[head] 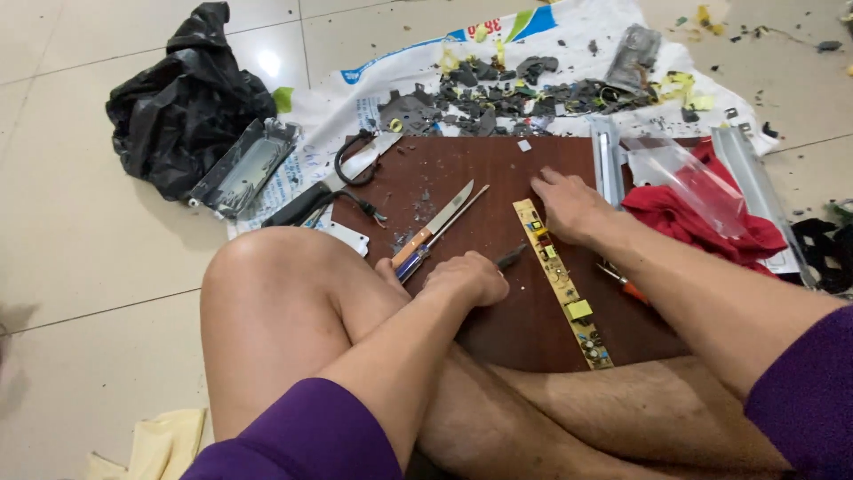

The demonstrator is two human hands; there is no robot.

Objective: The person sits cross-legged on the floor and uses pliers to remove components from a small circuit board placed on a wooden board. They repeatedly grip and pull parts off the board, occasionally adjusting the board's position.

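Yellow circuit strip (563,283): R hand (569,206) pins, L hand (466,277) w/ tool (512,258).

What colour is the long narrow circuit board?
Yellow circuit board, shown in the head view, under the right hand.

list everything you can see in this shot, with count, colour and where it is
wooden board: 1, dark red-brown, on the floor in front of the legs
circuit board strip: 1, yellow, lying on the wooden board
knife: 1, orange handle, on the board's left part
plastic bag: 1, black, on the floor at upper left
woven sack: 1, white, spread on the floor above the board
broken scraps: many, grey, piled on the sack
red cloth: 1, right of the board
metal channel: 1, silver, at right
left hand: 1, closed around a dark tool
right hand: 1, pressing on the strip's top end
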